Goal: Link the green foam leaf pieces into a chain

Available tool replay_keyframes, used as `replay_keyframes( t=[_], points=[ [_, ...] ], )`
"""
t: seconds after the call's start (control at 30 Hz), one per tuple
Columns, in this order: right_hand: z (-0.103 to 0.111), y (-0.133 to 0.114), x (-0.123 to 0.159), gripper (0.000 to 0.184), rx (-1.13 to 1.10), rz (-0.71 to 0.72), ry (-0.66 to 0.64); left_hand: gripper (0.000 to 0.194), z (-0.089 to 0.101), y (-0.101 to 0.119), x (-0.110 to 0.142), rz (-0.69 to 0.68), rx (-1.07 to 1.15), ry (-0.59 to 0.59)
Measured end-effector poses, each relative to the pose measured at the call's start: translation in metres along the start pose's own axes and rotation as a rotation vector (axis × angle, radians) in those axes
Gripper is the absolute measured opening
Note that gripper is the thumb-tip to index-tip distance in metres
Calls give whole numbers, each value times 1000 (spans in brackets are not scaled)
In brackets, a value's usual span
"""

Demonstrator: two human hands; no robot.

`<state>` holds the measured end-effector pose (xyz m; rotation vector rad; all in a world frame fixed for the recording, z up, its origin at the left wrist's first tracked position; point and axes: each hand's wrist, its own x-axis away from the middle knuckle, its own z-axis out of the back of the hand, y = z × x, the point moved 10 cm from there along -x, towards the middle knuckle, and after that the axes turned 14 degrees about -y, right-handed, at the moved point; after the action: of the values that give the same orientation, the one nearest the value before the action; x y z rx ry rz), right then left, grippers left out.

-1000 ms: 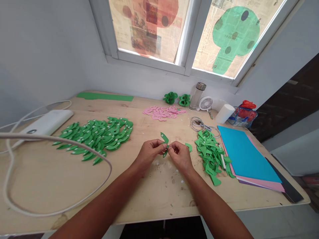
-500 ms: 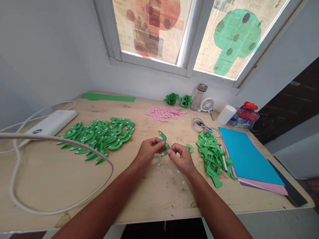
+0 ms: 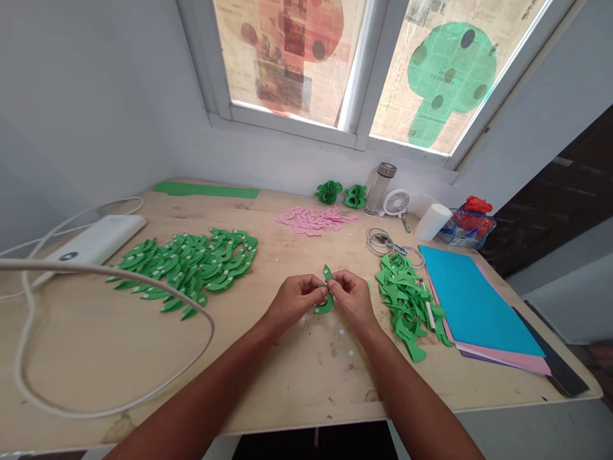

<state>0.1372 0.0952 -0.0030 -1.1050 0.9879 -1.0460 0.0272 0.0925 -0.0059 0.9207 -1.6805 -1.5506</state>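
Observation:
In the head view, a curved green paper cutout [image 3: 324,308] with small white squares on it is held up over the middle of the table. My left hand [image 3: 297,299] is closed, thumb and forefinger pinching near the cutout's middle. My right hand [image 3: 353,299] pinches it on the other side, just below its pointed upper tip. The fingertips of both hands nearly meet and hide part of the cutout. To the left lies a pile of green cutouts with white squares [image 3: 191,262]. Right of my hands is a heap of green paper pieces [image 3: 402,300].
Pink cutouts [image 3: 316,220] lie toward the back, before two green paper balls [image 3: 328,191]. A bottle [image 3: 380,188], small fan [image 3: 396,202] and white cup [image 3: 432,222] stand behind. Blue sheets [image 3: 479,300] lie right; a white cable [image 3: 213,332] loops left beside a power bank [image 3: 103,239].
The green cutout has been turned in my fingers, its pointed end now upward near my right thumb. My right hand has moved up along it, and both hands are closer together.

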Motion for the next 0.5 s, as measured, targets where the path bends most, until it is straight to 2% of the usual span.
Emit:
replay_keyframes(
  t=[0.1,0.2,0.5],
  points=[
    [-2,2,0,14,-47,-5,-10,20,14,10,4,-72,-77,141],
    [-7,5,-1,15,-61,-27,-48,20,21,15,8,-110,-84,209],
    [-18,1,0,13,-35,-37,-117,22,24,5,4,-73,48,164]
  ],
)
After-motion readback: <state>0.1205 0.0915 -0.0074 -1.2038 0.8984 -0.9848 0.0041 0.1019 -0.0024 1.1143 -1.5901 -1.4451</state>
